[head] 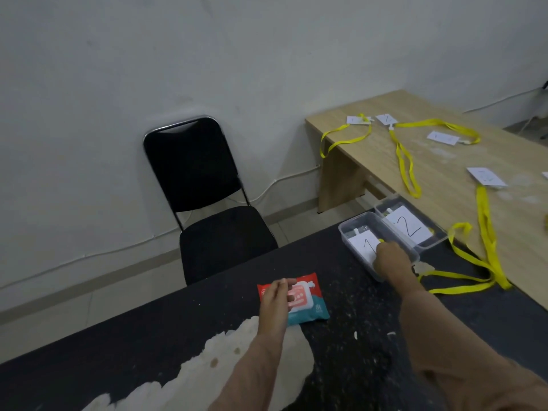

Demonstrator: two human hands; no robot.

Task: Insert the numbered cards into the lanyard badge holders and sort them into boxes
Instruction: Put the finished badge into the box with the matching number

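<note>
Two boxes (354, 221) side by side, parallel

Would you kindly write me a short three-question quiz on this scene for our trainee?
1. True or false: the right hand reaches into box 1.
2. What lies beneath the left hand? A) wipes pack B) scissors C) cup
3. Fill in: the lanyards are ____ in colour.
Key: 1 true; 2 A; 3 yellow.
</note>
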